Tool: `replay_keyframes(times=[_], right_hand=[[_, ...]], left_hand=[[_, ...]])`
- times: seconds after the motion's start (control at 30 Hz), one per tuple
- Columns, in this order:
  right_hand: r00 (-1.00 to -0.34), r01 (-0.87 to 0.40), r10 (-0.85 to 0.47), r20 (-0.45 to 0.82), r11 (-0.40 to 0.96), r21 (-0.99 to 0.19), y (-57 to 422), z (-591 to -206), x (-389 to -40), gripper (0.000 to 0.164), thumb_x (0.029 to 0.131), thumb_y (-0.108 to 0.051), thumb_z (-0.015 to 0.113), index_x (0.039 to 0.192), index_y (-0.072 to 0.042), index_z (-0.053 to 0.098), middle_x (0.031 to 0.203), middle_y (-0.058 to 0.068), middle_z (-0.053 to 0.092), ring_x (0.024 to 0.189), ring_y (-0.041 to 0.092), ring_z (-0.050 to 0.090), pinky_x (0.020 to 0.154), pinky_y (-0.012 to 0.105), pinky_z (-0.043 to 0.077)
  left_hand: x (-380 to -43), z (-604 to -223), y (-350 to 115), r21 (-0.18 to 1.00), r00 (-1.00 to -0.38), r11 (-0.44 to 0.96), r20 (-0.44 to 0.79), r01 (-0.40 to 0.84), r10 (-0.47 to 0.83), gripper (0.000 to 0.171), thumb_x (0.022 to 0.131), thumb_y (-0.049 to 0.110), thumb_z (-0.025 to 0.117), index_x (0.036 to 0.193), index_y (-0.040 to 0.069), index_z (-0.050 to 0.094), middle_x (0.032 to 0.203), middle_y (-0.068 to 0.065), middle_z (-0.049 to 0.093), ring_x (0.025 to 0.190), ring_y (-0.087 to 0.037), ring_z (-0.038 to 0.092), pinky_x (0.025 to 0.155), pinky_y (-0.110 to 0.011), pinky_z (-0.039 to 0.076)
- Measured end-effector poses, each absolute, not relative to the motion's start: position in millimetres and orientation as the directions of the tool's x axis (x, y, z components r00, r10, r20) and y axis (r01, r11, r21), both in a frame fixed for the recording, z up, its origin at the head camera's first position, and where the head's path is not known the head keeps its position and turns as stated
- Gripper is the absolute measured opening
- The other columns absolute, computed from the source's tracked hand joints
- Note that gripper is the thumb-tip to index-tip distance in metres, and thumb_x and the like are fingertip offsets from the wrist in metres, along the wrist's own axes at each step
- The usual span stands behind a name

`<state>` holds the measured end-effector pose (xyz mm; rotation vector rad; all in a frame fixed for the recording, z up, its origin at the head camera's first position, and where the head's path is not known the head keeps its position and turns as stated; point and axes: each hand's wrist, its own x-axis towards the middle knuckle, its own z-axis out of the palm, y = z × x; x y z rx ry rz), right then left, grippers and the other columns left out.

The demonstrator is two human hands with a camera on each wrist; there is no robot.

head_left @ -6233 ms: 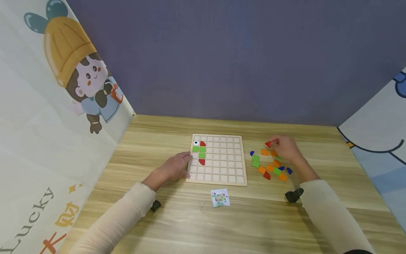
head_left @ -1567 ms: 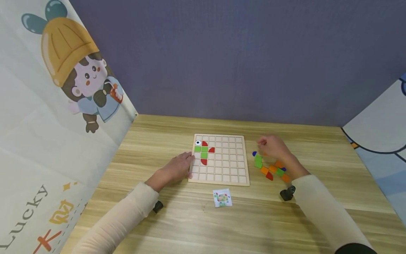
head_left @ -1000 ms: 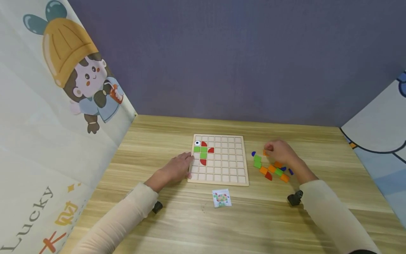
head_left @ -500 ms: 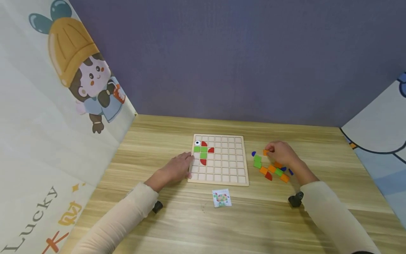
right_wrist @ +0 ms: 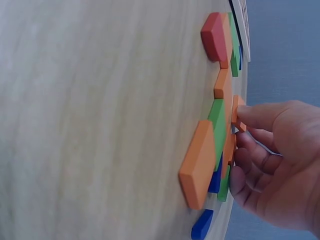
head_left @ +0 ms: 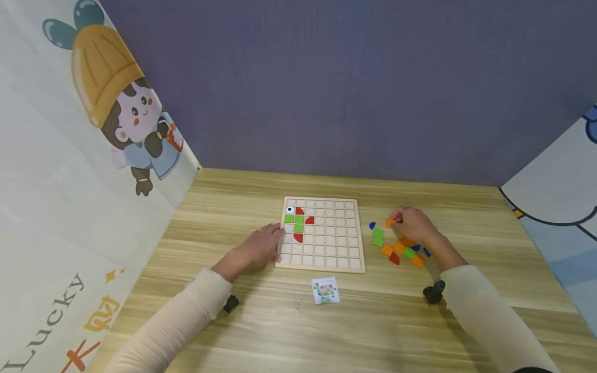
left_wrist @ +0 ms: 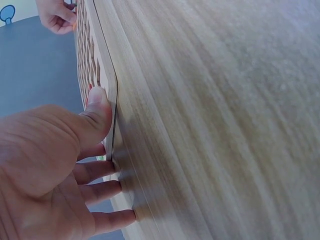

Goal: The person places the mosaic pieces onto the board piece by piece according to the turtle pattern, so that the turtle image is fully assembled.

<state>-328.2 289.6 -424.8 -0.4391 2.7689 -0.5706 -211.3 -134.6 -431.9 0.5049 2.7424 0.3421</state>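
Rests the left hand (head_left: 257, 246), fingers straight, against the left edge of the board (head_left: 333, 243), near the back edge of the counter (head_left: 364, 331). Pinches an orange tile (head_left: 389, 223) in the right hand (head_left: 414, 225), beside loose tiles (head_left: 409, 253) toward the counter's right back corner.

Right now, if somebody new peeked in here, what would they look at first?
Probably the big cartoon figure in a yellow-orange hat, on the wall at the left. Next, perhaps, the pale grid board on the table, where a round eye piece sits near the far left corner beside red and green pieces. Right of it, the right hand pinches an orange tile near other bright loose pieces.
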Motion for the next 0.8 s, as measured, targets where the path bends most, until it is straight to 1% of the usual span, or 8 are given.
replay_keyframes(times=[0.17, 0.53, 0.8], right_hand=[[-0.918, -0.228, -0.341, -0.203, 0.872, -0.433, 290.2, -427.5, -329.7, 0.015, 0.099, -0.015, 0.063, 0.11, -0.004, 0.064, 0.101, 0.013, 0.065, 0.084, 0.024, 0.057, 0.073, 0.034, 0.049], [-0.907, -0.29, -0.394, -0.151, 0.842, -0.455, 290.9, -428.3, -332.5, 0.017, 0.102, -0.016, 0.061, 0.111, -0.004, 0.067, 0.094, 0.009, 0.068, 0.075, 0.018, 0.057, 0.067, 0.031, 0.049], [-0.907, -0.324, -0.409, -0.101, 0.83, -0.454, 282.3, -421.2, -334.5, 0.018, 0.102, -0.02, 0.06, 0.111, -0.006, 0.068, 0.095, 0.008, 0.069, 0.076, 0.018, 0.055, 0.07, 0.032, 0.048]], left_hand=[[-211.8, -433.9, -133.9, 0.285, -0.885, 0.912, -0.277, 0.296, 0.374, 0.077, 0.095, 0.031, 0.071, 0.155, -0.001, 0.036, 0.164, -0.023, 0.032, 0.152, -0.04, 0.031, 0.122, -0.056, 0.034], [-214.9, -440.1, -133.5, 0.273, -0.892, 0.916, -0.269, 0.292, 0.365, 0.078, 0.094, 0.032, 0.072, 0.155, -0.001, 0.036, 0.164, -0.022, 0.032, 0.152, -0.039, 0.031, 0.122, -0.055, 0.033], [-216.1, -440.2, -133.6, 0.288, -0.89, 0.914, -0.275, 0.286, 0.364, 0.078, 0.094, 0.032, 0.071, 0.156, 0.0, 0.036, 0.165, -0.022, 0.031, 0.153, -0.04, 0.029, 0.124, -0.055, 0.031]])
